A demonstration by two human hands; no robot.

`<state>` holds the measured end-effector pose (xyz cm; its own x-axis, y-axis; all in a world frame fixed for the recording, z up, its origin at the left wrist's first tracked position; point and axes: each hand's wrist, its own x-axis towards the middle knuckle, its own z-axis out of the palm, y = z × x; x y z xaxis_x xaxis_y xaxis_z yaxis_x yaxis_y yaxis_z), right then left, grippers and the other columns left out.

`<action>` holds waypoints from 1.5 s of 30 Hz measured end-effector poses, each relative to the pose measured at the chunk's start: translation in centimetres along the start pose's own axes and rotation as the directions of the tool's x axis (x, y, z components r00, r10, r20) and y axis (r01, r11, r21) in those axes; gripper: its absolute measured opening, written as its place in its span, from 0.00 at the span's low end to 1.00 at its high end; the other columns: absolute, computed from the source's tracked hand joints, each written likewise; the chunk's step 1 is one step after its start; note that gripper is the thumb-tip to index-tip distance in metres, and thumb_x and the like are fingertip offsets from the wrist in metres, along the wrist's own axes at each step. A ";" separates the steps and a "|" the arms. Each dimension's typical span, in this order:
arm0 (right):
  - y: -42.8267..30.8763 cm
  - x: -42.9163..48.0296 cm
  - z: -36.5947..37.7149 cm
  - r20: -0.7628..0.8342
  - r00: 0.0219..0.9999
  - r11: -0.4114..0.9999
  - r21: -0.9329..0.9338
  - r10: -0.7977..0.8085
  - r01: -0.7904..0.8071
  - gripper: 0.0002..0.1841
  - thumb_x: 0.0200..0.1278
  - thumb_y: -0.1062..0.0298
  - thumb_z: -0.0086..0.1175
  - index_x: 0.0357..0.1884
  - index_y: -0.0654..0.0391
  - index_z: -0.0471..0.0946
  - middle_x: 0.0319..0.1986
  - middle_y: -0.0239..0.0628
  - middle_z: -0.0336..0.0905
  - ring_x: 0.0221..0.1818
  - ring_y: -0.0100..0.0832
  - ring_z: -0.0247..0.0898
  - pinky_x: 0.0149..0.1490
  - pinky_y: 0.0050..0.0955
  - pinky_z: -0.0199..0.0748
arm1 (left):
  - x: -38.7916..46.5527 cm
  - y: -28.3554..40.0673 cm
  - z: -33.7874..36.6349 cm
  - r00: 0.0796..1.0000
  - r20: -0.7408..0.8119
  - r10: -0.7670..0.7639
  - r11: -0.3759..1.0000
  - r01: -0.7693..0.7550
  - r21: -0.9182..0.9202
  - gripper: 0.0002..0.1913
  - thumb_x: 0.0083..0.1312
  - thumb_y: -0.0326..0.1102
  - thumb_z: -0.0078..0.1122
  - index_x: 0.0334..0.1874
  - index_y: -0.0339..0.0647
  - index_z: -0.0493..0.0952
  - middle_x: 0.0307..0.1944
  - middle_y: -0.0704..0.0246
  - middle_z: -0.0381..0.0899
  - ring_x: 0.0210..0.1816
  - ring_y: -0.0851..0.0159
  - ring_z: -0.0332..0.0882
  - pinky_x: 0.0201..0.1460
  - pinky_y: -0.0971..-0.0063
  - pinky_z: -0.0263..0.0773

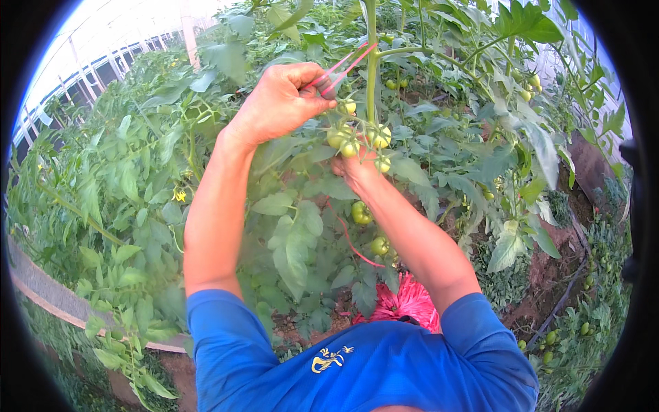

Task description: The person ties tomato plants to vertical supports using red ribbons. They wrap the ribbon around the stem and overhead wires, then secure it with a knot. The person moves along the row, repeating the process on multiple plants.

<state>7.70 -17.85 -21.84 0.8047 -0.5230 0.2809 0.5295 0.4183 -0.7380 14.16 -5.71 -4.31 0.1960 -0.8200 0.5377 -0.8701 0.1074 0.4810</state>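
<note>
Pink twine [342,64] loops around the upright stem of a tomato plant [371,77], just below a side branch. My left hand [291,98] pinches this twine to the left of the stem. My right hand [355,162] is lower, behind a cluster of green tomatoes [350,139]; its fingers are mostly hidden by the fruit, so what they hold does not show. A loose length of pink twine [347,237] hangs among the leaves below, near more green tomatoes [361,212]. A bundle of pink strands [404,304] lies against my front at the waist.
Dense tomato foliage surrounds both arms. A leafy branch [535,131] reaches out at the right. A dark hose [558,304] runs along the soil at the lower right. A pale curved edging [56,304] crosses the lower left. White posts [188,33] stand at the upper left.
</note>
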 end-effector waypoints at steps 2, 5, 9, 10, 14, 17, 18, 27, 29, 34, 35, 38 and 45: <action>-0.1 -0.3 -0.9 -0.049 0.999 0.998 0.059 -0.005 0.008 0.12 0.68 0.71 0.60 0.51 0.50 0.74 0.34 0.28 0.77 0.22 0.20 0.69 0.22 0.23 0.62 | 0.5 -0.4 0.0 0.996 0.070 -0.047 0.998 0.051 -0.048 0.05 0.59 0.26 0.68 0.35 0.38 0.81 0.22 0.82 0.66 0.27 0.81 0.61 0.30 0.81 0.59; 0.3 -0.1 -0.2 -0.130 0.988 0.962 0.251 -0.080 0.111 0.13 0.69 0.71 0.59 0.53 0.51 0.75 0.39 0.30 0.79 0.33 0.24 0.77 0.32 0.25 0.77 | 0.2 0.4 -0.7 0.984 0.127 -0.123 0.992 0.125 -0.010 0.05 0.58 0.25 0.67 0.36 0.38 0.82 0.21 0.83 0.64 0.26 0.82 0.59 0.28 0.81 0.56; 0.5 0.0 -2.4 0.163 0.983 0.948 0.316 -0.087 0.031 0.15 0.70 0.65 0.61 0.55 0.54 0.75 0.46 0.31 0.80 0.45 0.26 0.79 0.46 0.29 0.81 | -1.0 1.1 -1.7 0.984 0.123 -0.129 0.991 0.130 -0.003 0.07 0.57 0.25 0.65 0.37 0.38 0.83 0.21 0.85 0.60 0.25 0.83 0.56 0.27 0.81 0.52; 0.2 -0.4 -2.1 0.122 0.992 0.947 0.320 -0.015 -0.025 0.16 0.70 0.63 0.60 0.56 0.54 0.75 0.47 0.31 0.79 0.47 0.26 0.78 0.49 0.28 0.80 | -1.3 0.6 -1.6 0.988 0.108 -0.108 0.994 0.111 -0.016 0.08 0.56 0.26 0.63 0.39 0.38 0.84 0.21 0.86 0.60 0.24 0.83 0.55 0.27 0.82 0.50; 2.2 0.8 -2.8 0.186 0.970 0.923 0.377 -0.155 0.075 0.18 0.74 0.59 0.53 0.61 0.53 0.74 0.49 0.33 0.78 0.48 0.29 0.78 0.52 0.30 0.81 | -1.4 0.8 -1.7 0.980 0.110 -0.163 0.985 0.167 -0.033 0.07 0.56 0.26 0.60 0.37 0.38 0.83 0.22 0.85 0.61 0.25 0.83 0.54 0.27 0.82 0.50; 2.1 0.7 -2.4 0.252 0.963 0.922 0.388 -0.096 -0.009 0.19 0.71 0.60 0.57 0.60 0.53 0.74 0.51 0.30 0.77 0.49 0.24 0.75 0.52 0.27 0.77 | -1.6 0.1 -1.9 0.988 0.051 -0.148 0.989 0.148 0.013 0.04 0.57 0.26 0.61 0.34 0.38 0.81 0.22 0.85 0.62 0.25 0.83 0.55 0.27 0.82 0.51; 1.9 0.6 -2.1 0.269 0.960 0.920 0.389 -0.081 -0.032 0.19 0.71 0.60 0.58 0.60 0.53 0.74 0.51 0.30 0.76 0.50 0.23 0.75 0.52 0.27 0.76 | -1.7 -0.3 -1.9 0.987 0.045 -0.157 0.987 0.156 0.025 0.03 0.57 0.26 0.61 0.33 0.37 0.81 0.22 0.85 0.63 0.25 0.83 0.56 0.27 0.82 0.51; 2.0 1.8 -0.8 0.210 0.977 0.931 0.364 -0.045 -0.035 0.18 0.72 0.59 0.55 0.58 0.56 0.74 0.43 0.28 0.76 0.42 0.22 0.74 0.44 0.23 0.74 | -2.1 0.0 -1.9 0.955 0.240 -0.175 0.955 0.224 -0.197 0.05 0.61 0.27 0.64 0.36 0.33 0.84 0.23 0.82 0.71 0.27 0.82 0.64 0.28 0.81 0.59; 1.5 1.1 -0.2 0.155 0.986 0.894 0.433 0.056 -0.119 0.09 0.69 0.65 0.58 0.48 0.53 0.78 0.30 0.23 0.72 0.30 0.21 0.71 0.32 0.23 0.69 | -2.2 0.1 -1.9 0.936 0.304 -0.177 0.937 0.255 -0.240 0.06 0.63 0.26 0.65 0.40 0.33 0.85 0.25 0.81 0.75 0.28 0.82 0.67 0.29 0.82 0.62; 3.0 1.3 -2.0 0.235 0.946 0.967 0.178 -0.221 0.182 0.12 0.70 0.66 0.57 0.52 0.54 0.75 0.38 0.25 0.75 0.36 0.19 0.71 0.35 0.21 0.70 | -1.8 1.0 -1.0 0.932 0.353 -0.083 0.925 0.203 -0.320 0.10 0.66 0.26 0.65 0.47 0.33 0.85 0.32 0.77 0.83 0.33 0.82 0.72 0.35 0.83 0.68; 2.8 0.8 -1.8 0.181 0.963 0.968 0.184 -0.202 0.169 0.11 0.69 0.67 0.57 0.51 0.54 0.75 0.35 0.25 0.73 0.32 0.18 0.68 0.33 0.21 0.66 | -1.8 1.0 -1.0 0.931 0.357 -0.070 0.933 0.188 -0.307 0.10 0.66 0.26 0.65 0.48 0.33 0.85 0.34 0.77 0.83 0.33 0.82 0.73 0.36 0.83 0.69; 0.5 -2.1 0.2 -0.058 0.996 0.958 0.277 -0.067 0.080 0.07 0.67 0.67 0.57 0.44 0.54 0.76 0.22 0.23 0.67 0.18 0.19 0.56 0.24 0.23 0.51 | -1.8 1.1 -0.9 0.930 0.366 -0.040 0.944 0.156 -0.292 0.11 0.67 0.26 0.64 0.50 0.34 0.85 0.35 0.77 0.84 0.34 0.82 0.73 0.37 0.83 0.69; -4.1 -8.4 -3.4 -0.277 0.961 0.998 0.050 -0.014 0.029 0.07 0.71 0.65 0.57 0.47 0.54 0.78 0.24 0.25 0.72 0.17 0.17 0.58 0.21 0.21 0.52 | -2.1 2.5 1.0 0.943 0.329 -0.050 0.948 0.149 -0.282 0.11 0.68 0.27 0.64 0.51 0.37 0.85 0.28 0.85 0.73 0.29 0.85 0.61 0.29 0.84 0.56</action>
<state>-2.11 -17.65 -23.26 0.6916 -0.7138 0.1101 0.5650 0.4397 -0.6982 11.09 -4.29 -4.91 0.0798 -0.9636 0.2552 -0.6683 0.1382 0.7309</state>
